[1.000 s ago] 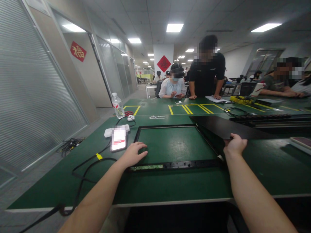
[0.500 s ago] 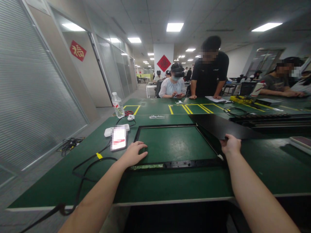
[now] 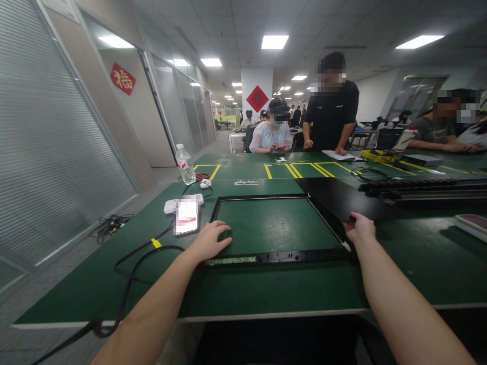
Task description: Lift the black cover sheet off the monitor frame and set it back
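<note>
A thin black rectangular frame (image 3: 262,196) lies flat on the green table (image 3: 304,299); a strip of green circuit board (image 3: 232,261) runs along its near side. My left hand (image 3: 211,241) rests over the frame's left side with its fingers apart. At the right, a flat black panel (image 3: 338,195) sits tilted, its near edge raised above the table. My right hand (image 3: 360,229) is closed on that near edge, thumb on top, the other fingers partly hidden. A small white piece (image 3: 346,246) shows at the frame's near right corner.
To the left are a lit phone (image 3: 186,217), a water bottle (image 3: 185,165), red-handled scissors (image 3: 203,177) and a black cable (image 3: 131,276). Long black bars (image 3: 429,190) lie at the right. A standing person (image 3: 331,116) and a seated person (image 3: 271,134) are across the table.
My right hand and the panel's near edge have shifted very slightly left. My left hand stays in place. The person across the table has lifted one hand off it and straightened a little.
</note>
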A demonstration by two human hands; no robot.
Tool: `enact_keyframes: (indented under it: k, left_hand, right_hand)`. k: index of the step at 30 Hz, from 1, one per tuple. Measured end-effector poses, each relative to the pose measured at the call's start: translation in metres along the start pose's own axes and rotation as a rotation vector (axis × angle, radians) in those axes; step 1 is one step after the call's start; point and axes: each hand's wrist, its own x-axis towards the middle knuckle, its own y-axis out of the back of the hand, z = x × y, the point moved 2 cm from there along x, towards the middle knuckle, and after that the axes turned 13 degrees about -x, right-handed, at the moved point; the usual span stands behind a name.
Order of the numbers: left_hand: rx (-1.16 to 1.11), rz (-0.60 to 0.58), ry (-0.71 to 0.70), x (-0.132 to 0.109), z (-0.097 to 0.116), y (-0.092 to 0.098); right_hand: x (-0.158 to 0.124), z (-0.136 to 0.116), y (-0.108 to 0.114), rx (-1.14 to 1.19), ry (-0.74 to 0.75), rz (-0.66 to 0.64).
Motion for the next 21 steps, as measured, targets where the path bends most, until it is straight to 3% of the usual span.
enact_keyframes:
  k: [3,10,21]
  left_hand:
    - [0.017,-0.01,-0.007,0.0,0.0,0.0]
    - [0.096,-0.057,0.016,0.001,-0.001,-0.001]
    - [-0.004,-0.002,-0.002,-0.001,0.0,0.0]
  right_hand:
    - [-0.007,-0.003,-0.001,-0.006,-0.068,0.081]
    - [-0.006,-0.003,0.0,-0.071,-0.042,0.039]
    - [-0.013,-0.013,-0.003,0.026,0.09,0.001]
